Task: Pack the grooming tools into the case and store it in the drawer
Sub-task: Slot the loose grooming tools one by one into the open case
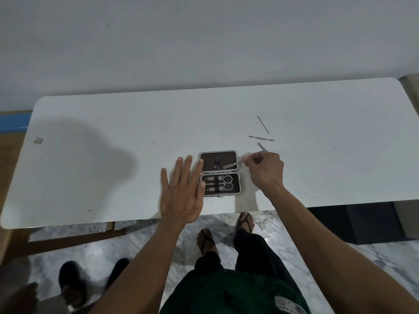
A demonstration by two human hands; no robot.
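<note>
Right hand (pixel 265 171) pinching a thin metal tool (pixel 232 164), tip over the upper half of the open case (pixel 219 173) at frame centre. Left hand (pixel 181 191) spread flat, fingertips bracing the case's left edge. Three loose tools (pixel 261 138) up and right. Risk: missing the elastic loop, nudging the case.

On my white tabletop (pixel 113 177) lie the open case (pixel 220 173) and three slim metal tools (pixel 261 138) beyond my right.
</note>
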